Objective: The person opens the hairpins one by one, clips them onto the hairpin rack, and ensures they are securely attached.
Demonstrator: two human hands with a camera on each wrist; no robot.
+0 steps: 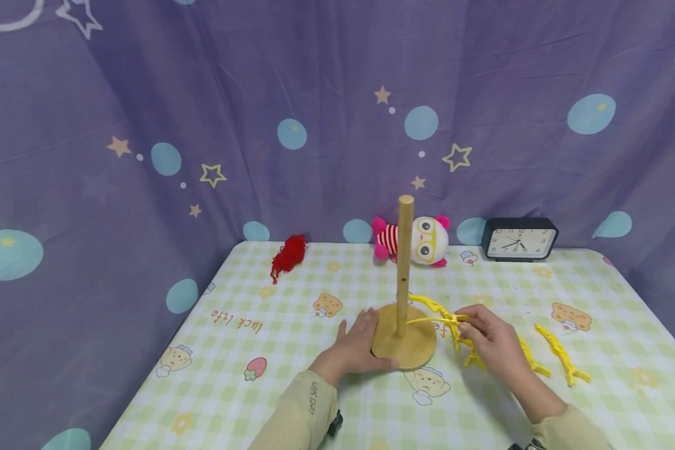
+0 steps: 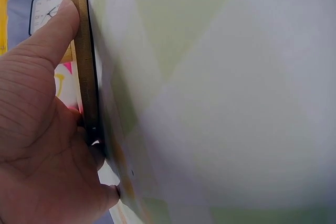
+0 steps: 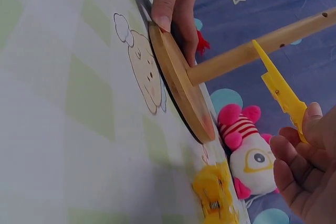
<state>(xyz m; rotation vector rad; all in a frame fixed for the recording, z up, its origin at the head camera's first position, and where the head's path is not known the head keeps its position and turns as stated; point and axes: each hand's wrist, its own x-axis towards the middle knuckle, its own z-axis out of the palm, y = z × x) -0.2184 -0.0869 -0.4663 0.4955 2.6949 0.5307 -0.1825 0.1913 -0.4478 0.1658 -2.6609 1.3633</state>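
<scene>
A wooden stand has a round base (image 1: 419, 350) and an upright pole (image 1: 405, 250) with small holes in its side. My left hand (image 1: 355, 351) grips the base at its left rim, thumb at the front edge and fingers along the far side. Between thumb and fingers, my right hand (image 1: 496, 345) pinches a yellow branch-shaped plastic piece (image 3: 281, 90). Its narrow tip points left and overlaps the lower pole in the head view. More yellow branch pieces (image 1: 427, 302) lie behind and under the right hand, partly hidden by it.
Another yellow branch piece (image 1: 562, 356) lies at the right on the checked tablecloth (image 1: 292, 400). Along the back are red yarn (image 1: 289, 255), a plush toy (image 1: 430, 240) behind the pole, and a black-framed clock (image 1: 520, 240). A purple curtain (image 1: 337, 75) hangs behind the table.
</scene>
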